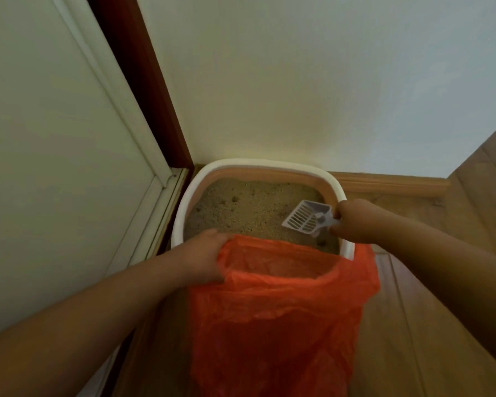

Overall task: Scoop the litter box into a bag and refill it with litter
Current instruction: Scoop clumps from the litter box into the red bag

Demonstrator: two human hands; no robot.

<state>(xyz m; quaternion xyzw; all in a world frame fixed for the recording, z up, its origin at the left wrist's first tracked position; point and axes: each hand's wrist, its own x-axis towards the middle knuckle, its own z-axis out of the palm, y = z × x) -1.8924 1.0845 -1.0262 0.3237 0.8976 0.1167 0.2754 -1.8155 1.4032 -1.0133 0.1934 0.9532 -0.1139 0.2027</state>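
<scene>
White rounded plastic litter box (181, 213) with a pinkish inner rim, set in the corner at centre frame, against the pale wall (269, 81) above and beside the white panelled door (55, 138) at left
Filled with sandy beige granular litter (246, 210), surface uneven, a few small dark pits toward upper left and lower right of the bed
Thin orange plastic bag (278, 325) in the lower centre, mouth held open and facing up, far edge overlapping the near rim of the box, body hanging down out of frame at the bottom
Left hand (204, 256) at centre left, fingers closed on the bag's left rim, pinching the crumpled plastic
Right hand (352, 222) at centre right, just over the box's right rim, fingers curled shut around the handle of a small white slotted plastic scoop (307, 217)
Scoop blade pointing toward frame left, tilted, above the litter near the box's right side; contact with the litter impossible to tell
No clumps visible in the scoop
Brown wood-look floor (413, 310) at lower right, wooden skirting board (390, 184) along the wall at right
</scene>
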